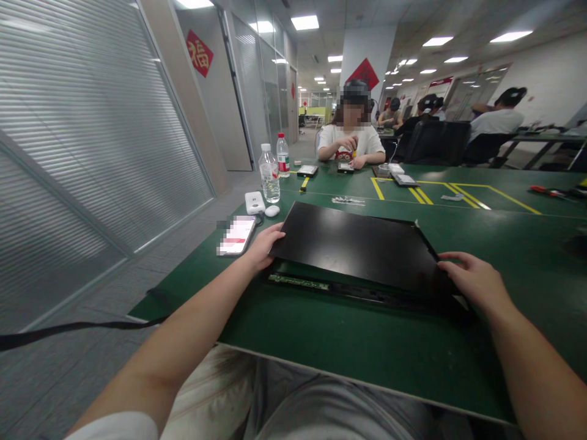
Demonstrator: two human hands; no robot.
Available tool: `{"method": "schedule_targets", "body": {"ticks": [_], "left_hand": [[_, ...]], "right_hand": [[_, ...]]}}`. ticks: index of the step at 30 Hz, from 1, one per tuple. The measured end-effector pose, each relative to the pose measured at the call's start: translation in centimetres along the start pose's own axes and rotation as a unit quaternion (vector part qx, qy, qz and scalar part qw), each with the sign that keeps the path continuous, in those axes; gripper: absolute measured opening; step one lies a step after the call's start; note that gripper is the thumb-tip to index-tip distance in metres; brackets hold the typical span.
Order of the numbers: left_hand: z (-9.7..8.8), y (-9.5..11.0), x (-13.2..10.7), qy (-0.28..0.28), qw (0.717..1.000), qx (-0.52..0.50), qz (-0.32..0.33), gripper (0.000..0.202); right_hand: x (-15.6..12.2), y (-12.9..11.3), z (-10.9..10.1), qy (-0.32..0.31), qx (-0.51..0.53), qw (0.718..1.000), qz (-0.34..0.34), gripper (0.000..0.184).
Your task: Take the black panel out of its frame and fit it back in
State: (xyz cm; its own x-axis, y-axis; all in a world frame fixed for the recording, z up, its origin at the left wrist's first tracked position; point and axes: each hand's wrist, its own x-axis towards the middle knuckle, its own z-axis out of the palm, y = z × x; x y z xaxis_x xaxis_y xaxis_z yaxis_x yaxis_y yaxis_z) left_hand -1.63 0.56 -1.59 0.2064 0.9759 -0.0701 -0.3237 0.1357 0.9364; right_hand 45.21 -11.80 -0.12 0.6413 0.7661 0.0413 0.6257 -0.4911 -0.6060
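A flat black display panel (353, 241) lies between my two hands, tilted slightly, its near edge raised over a black frame. My left hand (266, 244) grips the panel's left edge, thumb on top and fingers beneath. At the right edge my right hand (472, 278) pinches the panel's side, its fingers partly hidden. Below the near edge a narrow green circuit board (298, 282) shows, set in the black frame (367, 294). Whether the frame is joined to the panel I cannot tell.
On the green table (343, 354), a phone (237, 235), a white power bank (254, 203), a white case (272, 211) and two bottles (269, 174) stand left. A co-worker (352, 137) sits opposite, handling a small drive (345, 167). Red-handled pliers (543, 190) lie far right.
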Motion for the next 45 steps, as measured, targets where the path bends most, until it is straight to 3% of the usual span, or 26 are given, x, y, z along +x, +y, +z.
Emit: {"method": "schedule_targets", "body": {"ticks": [15, 27, 45], "left_hand": [[0.0, 0.0, -0.2, -0.017, 1.0, 0.007, 0.008, 0.058], [0.2, 0.0, -0.3, -0.012, 1.0, 0.016, 0.015, 0.059], [0.3, 0.1, -0.4, 0.0, 1.0, 0.008, 0.019, 0.07]], "right_hand": [[0.1, 0.1, 0.1, -0.001, -0.069, 0.997, -0.03, 0.036], [1.0, 1.9, 0.8, 0.004, -0.127, 0.988, -0.094, 0.035], [0.3, 0.9, 0.2, -0.001, -0.084, 0.995, -0.056, 0.033]]}}
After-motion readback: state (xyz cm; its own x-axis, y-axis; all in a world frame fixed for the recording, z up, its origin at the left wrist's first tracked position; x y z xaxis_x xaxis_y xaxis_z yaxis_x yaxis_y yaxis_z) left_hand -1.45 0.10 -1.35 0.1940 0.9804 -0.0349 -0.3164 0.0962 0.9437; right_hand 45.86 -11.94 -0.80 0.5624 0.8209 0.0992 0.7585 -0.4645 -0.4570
